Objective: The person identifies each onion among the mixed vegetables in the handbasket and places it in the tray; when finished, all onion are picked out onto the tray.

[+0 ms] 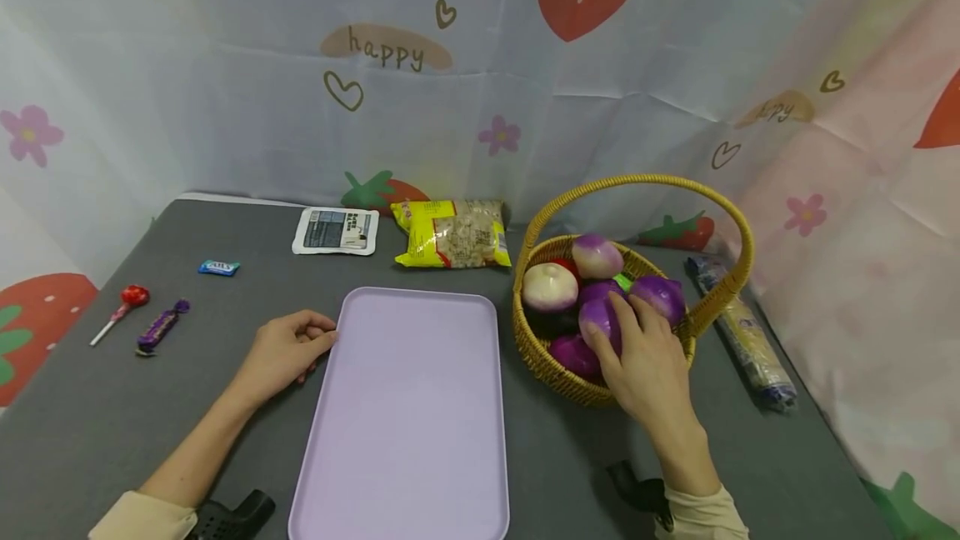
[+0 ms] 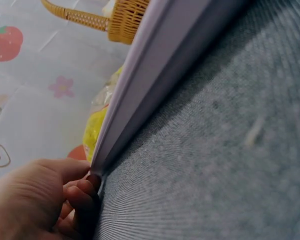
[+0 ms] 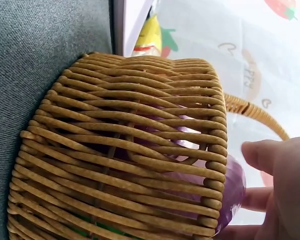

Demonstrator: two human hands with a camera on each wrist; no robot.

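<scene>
My left hand (image 1: 288, 350) pinches the rim of a pale lilac tray (image 1: 408, 423) at its far left side. In the left wrist view, the thumb lies over the tray's edge and the curled fingers are under it. My right hand (image 1: 648, 365) reaches into a yellow wicker basket (image 1: 558, 373), fingers spread over a shiny purple onion (image 1: 600, 319). The onion shows between thumb and forefinger. Around it sit several other purple onions, a white round vegetable (image 1: 550, 287) and a white-and-purple one (image 1: 597, 257). In the right wrist view, the basket's weave partly hides the contents.
Behind the tray lie a white flat packet (image 1: 336, 231) and a yellow bag (image 1: 453, 234). A lollipop (image 1: 133, 298), a purple-wrapped candy (image 1: 161, 328) and a blue-wrapped candy (image 1: 218, 267) lie at left. A long clear package (image 1: 750, 344) lies right of the basket, whose tall handle (image 1: 637, 180) arches overhead.
</scene>
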